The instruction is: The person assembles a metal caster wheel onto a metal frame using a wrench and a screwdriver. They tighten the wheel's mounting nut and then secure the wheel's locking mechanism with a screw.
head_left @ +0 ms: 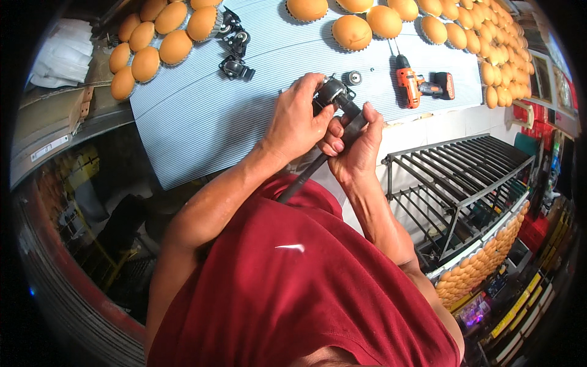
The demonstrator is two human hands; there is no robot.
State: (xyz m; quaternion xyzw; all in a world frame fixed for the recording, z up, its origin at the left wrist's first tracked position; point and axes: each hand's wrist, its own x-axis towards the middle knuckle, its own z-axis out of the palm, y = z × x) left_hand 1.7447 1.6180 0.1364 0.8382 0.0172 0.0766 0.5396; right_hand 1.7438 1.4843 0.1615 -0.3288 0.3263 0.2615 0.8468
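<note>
In the middle of the frame, my left hand (298, 122) is wrapped tight around a small black caster wheel with a metal top (331, 92), pressing it onto the end of a long dark metal tube (318, 164). My right hand (358, 144) is closed around the tube so it stays steady. More black caster wheels (233, 46) wait at the upper left on the ribbed white board (202, 116), easy to grab. An orange and black cordless drill (416, 84) lies at the upper right.

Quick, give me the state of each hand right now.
Left hand: closed on the caster wheel at the top of the black bar.
Right hand: closed around the black bar.
</note>
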